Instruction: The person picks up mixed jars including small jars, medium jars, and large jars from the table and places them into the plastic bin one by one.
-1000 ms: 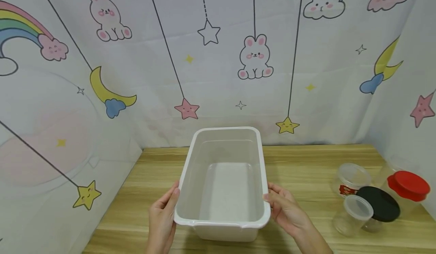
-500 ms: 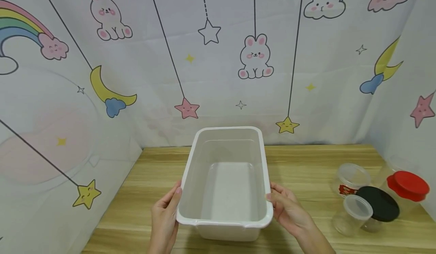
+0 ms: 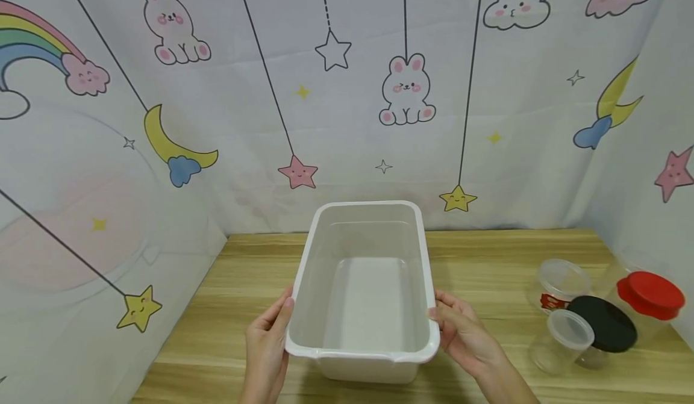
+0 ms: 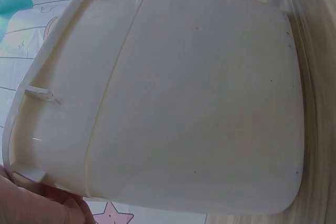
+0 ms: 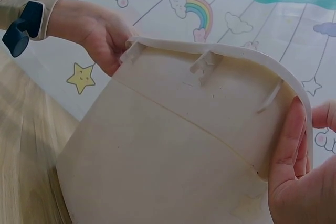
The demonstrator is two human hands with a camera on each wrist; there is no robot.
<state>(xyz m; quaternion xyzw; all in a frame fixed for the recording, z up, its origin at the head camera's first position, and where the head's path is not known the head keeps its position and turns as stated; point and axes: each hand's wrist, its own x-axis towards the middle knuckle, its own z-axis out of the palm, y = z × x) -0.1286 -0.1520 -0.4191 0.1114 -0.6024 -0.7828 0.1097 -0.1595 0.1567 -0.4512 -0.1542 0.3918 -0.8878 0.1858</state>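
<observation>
A white rectangular plastic bin [image 3: 374, 301], with nothing inside, stands in the middle of the head view. My left hand [image 3: 267, 338] grips its left rim, thumb on top and fingers beneath. On the opposite side my right hand [image 3: 465, 336] pinches the right rim the same way. The left wrist view is filled by the bin's outer end wall [image 4: 199, 98], close over the wooden tabletop. In the right wrist view, ribs show under the rim, with the fingers of my right hand [image 5: 299, 166] against the wall and my left hand [image 5: 100, 32] at the far corner.
Several clear plastic containers are grouped on the right of the wooden table [image 3: 217, 307]: one with a red lid [image 3: 650, 295], one with a black lid [image 3: 602, 324], a small one with a clear lid [image 3: 561, 341]. A printed fabric backdrop [image 3: 347, 139] encloses the back and sides.
Both hands have shifted slightly to the right together with the bin, keeping their hold on its rim. The containers on the right have stayed put.
</observation>
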